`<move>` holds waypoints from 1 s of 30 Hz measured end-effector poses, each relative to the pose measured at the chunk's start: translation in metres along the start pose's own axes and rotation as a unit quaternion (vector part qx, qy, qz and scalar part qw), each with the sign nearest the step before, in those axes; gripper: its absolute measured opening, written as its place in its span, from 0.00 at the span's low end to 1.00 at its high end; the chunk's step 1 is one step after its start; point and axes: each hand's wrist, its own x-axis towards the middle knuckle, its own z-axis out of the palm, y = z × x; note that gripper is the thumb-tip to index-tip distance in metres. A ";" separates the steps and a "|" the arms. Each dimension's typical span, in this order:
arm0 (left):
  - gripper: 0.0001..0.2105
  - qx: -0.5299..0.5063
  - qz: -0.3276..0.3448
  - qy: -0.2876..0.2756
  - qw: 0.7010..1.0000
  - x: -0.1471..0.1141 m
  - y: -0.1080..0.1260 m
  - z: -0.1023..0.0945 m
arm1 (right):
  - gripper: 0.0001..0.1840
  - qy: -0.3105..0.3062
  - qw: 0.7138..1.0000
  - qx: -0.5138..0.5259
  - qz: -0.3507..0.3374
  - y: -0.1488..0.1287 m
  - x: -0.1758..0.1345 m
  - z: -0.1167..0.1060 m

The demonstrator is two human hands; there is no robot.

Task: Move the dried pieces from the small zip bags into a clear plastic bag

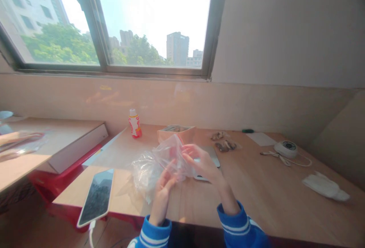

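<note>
A clear plastic bag [173,151] with a reddish strip along its upper edge is raised over the table between my hands. My left hand [164,185] pinches its lower part. Higher up on the right side, the fingers of my right hand [201,160] are closed on the bag's edge. A crumpled heap of clear plastic bags [144,174] lies just left of my left hand. Behind the raised bag stands a brown paper pouch [178,131], its top open. Under my right hand is a flat silvery device [213,157], mostly covered.
Two clear packets of brown pieces [226,145] lie right of the pouch. A red-and-white bottle [135,124] stands at the back left. Near the left edge is a phone [98,195] with a cable. Rightward are a white dome camera [286,149] and white cloth [325,186].
</note>
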 end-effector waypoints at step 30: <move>0.18 0.137 -0.002 0.258 0.956 0.016 0.013 -0.082 | 0.20 0.141 0.904 -0.352 0.197 0.220 0.025 -0.102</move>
